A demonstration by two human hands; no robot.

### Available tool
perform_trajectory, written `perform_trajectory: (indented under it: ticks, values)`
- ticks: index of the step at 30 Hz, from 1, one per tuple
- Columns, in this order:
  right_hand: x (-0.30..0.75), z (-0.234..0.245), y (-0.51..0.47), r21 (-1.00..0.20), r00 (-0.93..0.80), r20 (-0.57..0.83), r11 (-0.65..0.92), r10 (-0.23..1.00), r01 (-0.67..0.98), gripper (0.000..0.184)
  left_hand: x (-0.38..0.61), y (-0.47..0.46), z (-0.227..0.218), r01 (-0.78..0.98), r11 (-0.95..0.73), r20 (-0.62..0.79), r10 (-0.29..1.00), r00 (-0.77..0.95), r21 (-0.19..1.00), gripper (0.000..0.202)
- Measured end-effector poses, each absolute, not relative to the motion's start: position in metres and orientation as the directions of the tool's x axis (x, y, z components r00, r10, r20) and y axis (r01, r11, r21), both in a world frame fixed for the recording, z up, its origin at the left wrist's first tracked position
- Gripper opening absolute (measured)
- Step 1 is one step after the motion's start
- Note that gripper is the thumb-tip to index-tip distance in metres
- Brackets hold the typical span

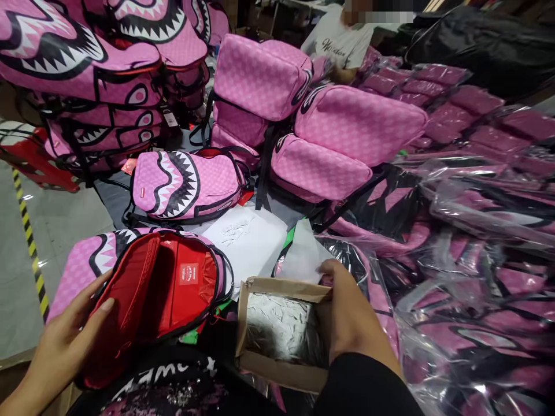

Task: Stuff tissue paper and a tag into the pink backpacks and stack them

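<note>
One bag (188,306) lies open low on the left, right in front of the person, with its red inside showing. The left hand (65,338) pinches the red flap (129,294) between thumb and fingers. The right hand (352,309) bends over the right side of a box (281,372) with small white packs (277,320) in it. Its fingertips are near a top corner, and I cannot tell if they pinch anything.

This bag looks only part done: it is open and has no clear wrap on it. I see no white pack inside, but some of the inside is hidden. The wrapped bags (498,219) on the right look done. The bare bags (121,60) piled on the left seem left to do.

The open bag's long way runs left to right. Its toothy print (105,254) is toward the left, and its mouth faces up at the person. I cannot be sure which end is the top.
</note>
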State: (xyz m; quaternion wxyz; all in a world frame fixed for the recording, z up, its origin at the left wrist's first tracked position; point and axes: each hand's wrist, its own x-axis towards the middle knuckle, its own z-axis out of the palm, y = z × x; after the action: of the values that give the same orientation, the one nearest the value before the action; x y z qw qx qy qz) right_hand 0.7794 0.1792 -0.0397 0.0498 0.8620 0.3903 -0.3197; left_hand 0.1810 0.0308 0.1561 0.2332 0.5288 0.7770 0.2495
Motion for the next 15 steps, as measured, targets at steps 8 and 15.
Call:
perform_trajectory:
  ticks: [8, 15]
  values:
    - [0.704, 0.049, 0.208, -0.308, 0.231, -0.302, -0.324, 0.925, 0.894, 0.006, 0.173, 0.035, 0.152, 0.5, 0.248, -0.077, 0.938, -0.338, 0.83, 0.059]
    - [0.463, 0.104, 0.165, -0.309, -0.303, -0.478, 0.165, 0.824, 0.937, 0.01, 0.142, 0.037, 0.139, 0.327, 0.117, -0.035, 0.968, -0.248, 0.938, 0.057]
